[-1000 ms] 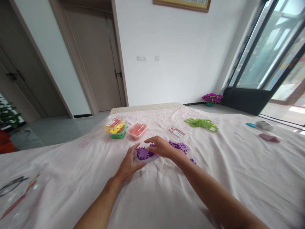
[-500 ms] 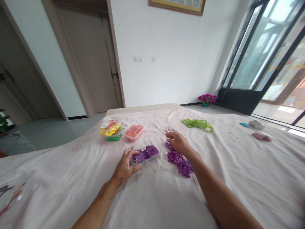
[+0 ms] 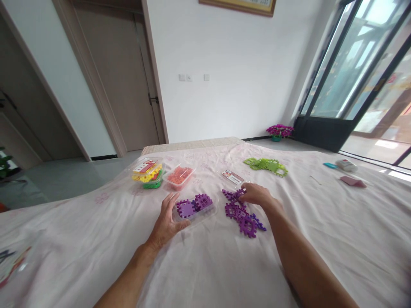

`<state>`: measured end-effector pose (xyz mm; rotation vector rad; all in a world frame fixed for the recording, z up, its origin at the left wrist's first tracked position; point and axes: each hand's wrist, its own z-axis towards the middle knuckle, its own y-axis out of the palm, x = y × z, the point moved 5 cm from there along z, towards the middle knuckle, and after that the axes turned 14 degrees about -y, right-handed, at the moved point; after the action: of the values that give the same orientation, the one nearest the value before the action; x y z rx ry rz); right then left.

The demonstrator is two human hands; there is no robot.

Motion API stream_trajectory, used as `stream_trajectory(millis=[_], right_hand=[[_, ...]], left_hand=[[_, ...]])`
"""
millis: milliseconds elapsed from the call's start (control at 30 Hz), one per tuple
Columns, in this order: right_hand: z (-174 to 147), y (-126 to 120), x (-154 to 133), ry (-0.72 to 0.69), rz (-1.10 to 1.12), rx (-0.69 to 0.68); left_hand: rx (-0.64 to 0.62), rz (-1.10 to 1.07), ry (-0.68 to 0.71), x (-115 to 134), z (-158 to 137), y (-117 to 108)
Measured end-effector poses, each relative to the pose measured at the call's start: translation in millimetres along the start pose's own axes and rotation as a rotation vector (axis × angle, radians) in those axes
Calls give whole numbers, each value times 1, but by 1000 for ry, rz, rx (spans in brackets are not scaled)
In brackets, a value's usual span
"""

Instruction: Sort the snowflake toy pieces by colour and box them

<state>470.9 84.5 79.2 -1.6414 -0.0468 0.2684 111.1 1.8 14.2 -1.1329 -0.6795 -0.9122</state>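
Note:
My left hand [image 3: 168, 220] curls around the left end of a clear plastic box [image 3: 197, 218], thumb along its near side and fingers at the far side. Purple interlocking building pieces [image 3: 186, 208] lie in that box. To the right, my right hand [image 3: 255, 193] pinches the edge of a purple notched piece [image 3: 231, 195] at the far end of a loose pile; its fingertips are partly hidden. The rest of the pile [image 3: 248, 226] lies nearer to me, with a bluer piece [image 3: 258, 222] on its right. A clear lid with a printed label [image 3: 233, 176] lies just beyond my right hand.
Beyond the left hand stand a clear box of orange pieces [image 3: 180, 176] and stacked boxes with yellow and green pieces [image 3: 149, 174]. Light green pieces [image 3: 266, 166] lie at the back right. A pink folded item [image 3: 352, 182] and a white packet [image 3: 346, 165] rest far right.
My right hand has moved right and toward me, from over the labelled lid onto the purple pile, where it grips a piece. My left hand stays at the box.

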Motion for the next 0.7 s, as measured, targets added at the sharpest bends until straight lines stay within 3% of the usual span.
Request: stream_trajectory(millis=[100, 200, 333, 500, 700], right_hand=[[-3, -17, -15, -84, 84, 150], [-8, -31, -52, -381, 246, 280], [-18, -31, -106, -695, 352, 335], [-25, -15, -151, -845, 314, 310], [-25, 1, -182, -943, 345, 255]], left_hand=[[-13, 3, 20, 4, 0, 0], [-27, -4, 20, 10, -1, 0], [-48, -42, 3, 16, -3, 1], [-75, -97, -43, 18, -5, 4], [-93, -86, -44, 24, -6, 7]])
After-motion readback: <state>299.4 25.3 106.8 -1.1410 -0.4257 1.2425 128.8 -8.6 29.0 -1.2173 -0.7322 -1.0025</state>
